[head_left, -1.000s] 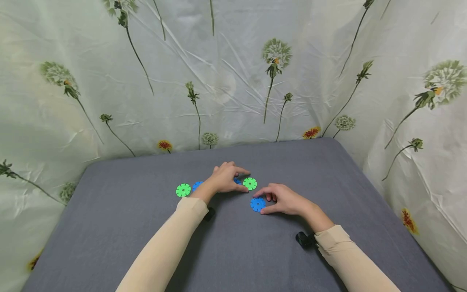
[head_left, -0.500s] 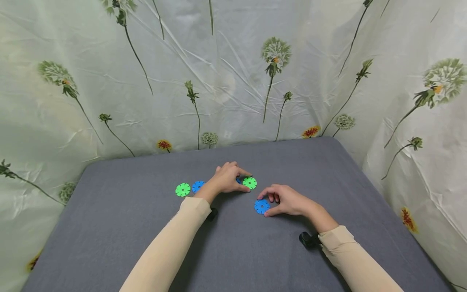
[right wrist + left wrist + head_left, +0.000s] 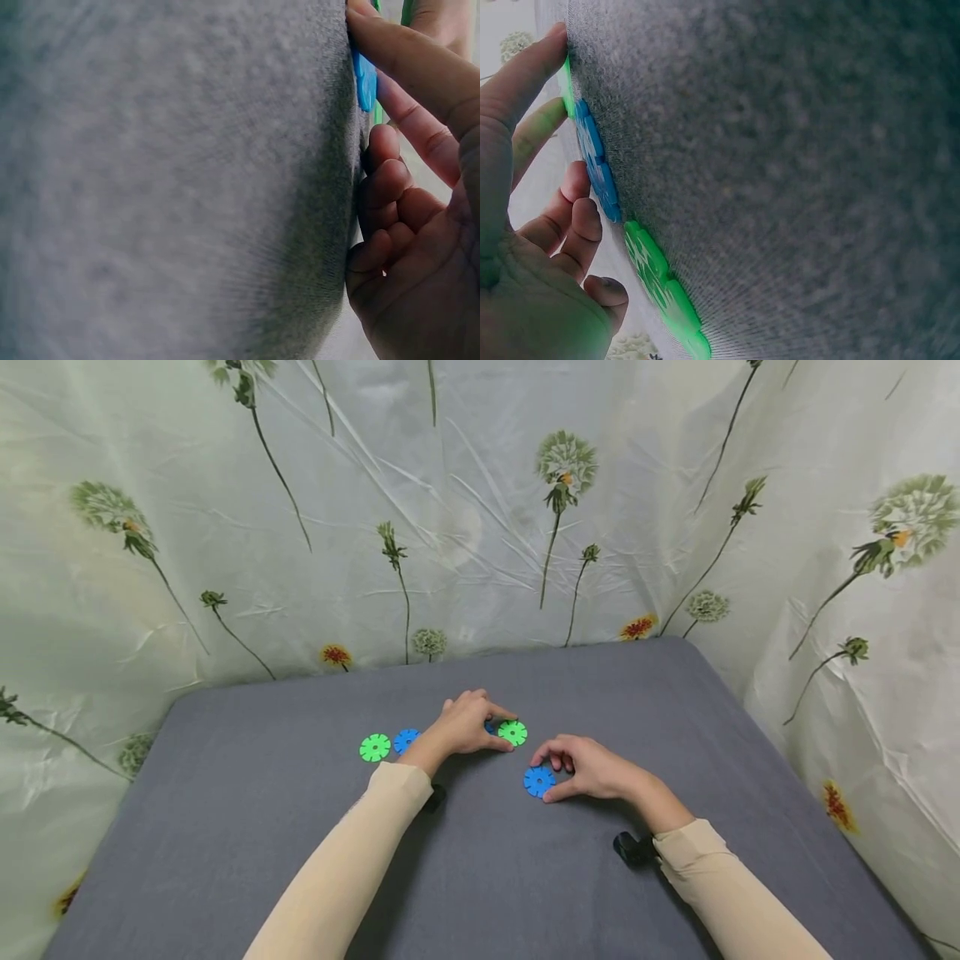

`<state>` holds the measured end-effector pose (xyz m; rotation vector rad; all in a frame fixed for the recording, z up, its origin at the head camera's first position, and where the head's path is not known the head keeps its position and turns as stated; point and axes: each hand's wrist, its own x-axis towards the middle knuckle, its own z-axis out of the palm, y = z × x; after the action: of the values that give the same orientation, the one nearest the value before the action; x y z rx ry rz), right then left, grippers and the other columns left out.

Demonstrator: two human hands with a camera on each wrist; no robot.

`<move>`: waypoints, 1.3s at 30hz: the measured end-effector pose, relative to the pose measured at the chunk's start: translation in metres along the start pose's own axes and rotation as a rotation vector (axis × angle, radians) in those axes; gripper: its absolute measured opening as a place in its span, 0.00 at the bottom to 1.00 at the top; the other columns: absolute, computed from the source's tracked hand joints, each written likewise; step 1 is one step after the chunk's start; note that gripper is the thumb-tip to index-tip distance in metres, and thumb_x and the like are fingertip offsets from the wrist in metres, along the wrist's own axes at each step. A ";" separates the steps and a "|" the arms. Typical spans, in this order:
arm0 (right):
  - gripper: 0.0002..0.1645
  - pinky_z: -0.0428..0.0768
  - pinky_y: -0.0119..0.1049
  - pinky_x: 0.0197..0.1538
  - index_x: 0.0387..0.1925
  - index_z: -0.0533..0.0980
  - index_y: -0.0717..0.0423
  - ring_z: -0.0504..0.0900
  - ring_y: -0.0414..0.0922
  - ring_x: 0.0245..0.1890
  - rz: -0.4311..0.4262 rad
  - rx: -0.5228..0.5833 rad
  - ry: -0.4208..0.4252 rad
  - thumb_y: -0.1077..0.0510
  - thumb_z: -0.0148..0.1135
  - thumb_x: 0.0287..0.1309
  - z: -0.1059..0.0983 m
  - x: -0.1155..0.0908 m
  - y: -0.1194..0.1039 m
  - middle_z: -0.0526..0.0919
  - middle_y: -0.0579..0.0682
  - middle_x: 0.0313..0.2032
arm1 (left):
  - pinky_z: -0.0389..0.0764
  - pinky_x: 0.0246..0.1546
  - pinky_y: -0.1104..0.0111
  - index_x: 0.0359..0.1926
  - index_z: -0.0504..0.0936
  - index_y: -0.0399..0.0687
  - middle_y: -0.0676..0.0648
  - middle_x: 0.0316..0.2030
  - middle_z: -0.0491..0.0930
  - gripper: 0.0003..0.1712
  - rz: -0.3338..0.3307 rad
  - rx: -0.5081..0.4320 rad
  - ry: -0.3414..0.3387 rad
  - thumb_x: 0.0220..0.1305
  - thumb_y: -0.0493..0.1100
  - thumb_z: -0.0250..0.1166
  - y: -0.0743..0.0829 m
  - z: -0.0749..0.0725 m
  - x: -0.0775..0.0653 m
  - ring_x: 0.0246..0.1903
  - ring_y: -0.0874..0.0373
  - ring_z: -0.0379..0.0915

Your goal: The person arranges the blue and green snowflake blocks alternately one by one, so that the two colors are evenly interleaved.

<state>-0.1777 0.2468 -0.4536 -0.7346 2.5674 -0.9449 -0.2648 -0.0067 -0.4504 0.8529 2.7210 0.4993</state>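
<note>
My left hand [image 3: 467,724] pinches a green notched plastic disc [image 3: 513,732] by its edges, thumb on the near side and index finger on the far side. Part of a blue disc [image 3: 489,727] peeks out beneath that hand; in the left wrist view, this blue disc [image 3: 596,165] lies flat below the curled fingers, followed by another green disc [image 3: 664,292]. Nearer to me, my right hand [image 3: 588,767] holds a blue notched disc [image 3: 539,782] between thumb and index finger, its other fingers curled in. The right wrist view shows only a sliver of this blue disc [image 3: 365,79].
Left of my left hand, a green disc [image 3: 375,747] and a blue disc [image 3: 407,741] lie in a row on the grey cloth-covered table [image 3: 285,793]. A flower-printed curtain [image 3: 480,543] hangs behind the table's far edge and along its sides.
My right hand and the blue disc have shifted slightly right, a little away from the green one, and now stay nearly still. The left hand keeps its place at the green disc.
</note>
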 end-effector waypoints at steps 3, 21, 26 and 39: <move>0.24 0.71 0.32 0.44 0.51 0.84 0.48 0.71 0.40 0.37 0.004 0.009 0.013 0.51 0.85 0.55 0.001 -0.001 0.001 0.76 0.45 0.38 | 0.62 0.45 0.58 0.66 0.86 0.72 0.48 0.54 0.79 0.31 0.002 0.008 0.003 0.63 0.65 0.78 0.000 0.000 0.000 0.52 0.51 0.71; 0.29 0.74 0.32 0.44 0.58 0.83 0.48 0.74 0.41 0.37 0.011 0.124 -0.022 0.52 0.85 0.55 -0.002 -0.004 0.006 0.79 0.44 0.37 | 0.62 0.44 0.59 0.67 0.85 0.73 0.48 0.55 0.79 0.31 0.003 0.018 0.000 0.63 0.65 0.77 0.002 -0.002 -0.002 0.52 0.52 0.71; 0.30 0.74 0.32 0.45 0.59 0.85 0.50 0.74 0.40 0.37 0.008 0.110 -0.054 0.52 0.85 0.55 -0.004 -0.003 0.008 0.79 0.45 0.38 | 0.62 0.44 0.58 0.67 0.85 0.73 0.48 0.54 0.79 0.32 -0.004 0.030 0.003 0.62 0.65 0.78 0.003 -0.002 -0.002 0.52 0.52 0.71; 0.30 0.74 0.31 0.45 0.58 0.85 0.54 0.75 0.41 0.37 0.057 0.160 -0.041 0.53 0.85 0.55 -0.006 -0.002 0.011 0.80 0.45 0.37 | 0.61 0.43 0.59 0.67 0.85 0.72 0.48 0.52 0.79 0.32 -0.008 0.039 -0.002 0.63 0.64 0.78 0.005 -0.002 -0.003 0.49 0.52 0.71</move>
<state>-0.1825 0.2586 -0.4561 -0.6261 2.4301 -1.0907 -0.2603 -0.0049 -0.4460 0.8513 2.7398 0.4456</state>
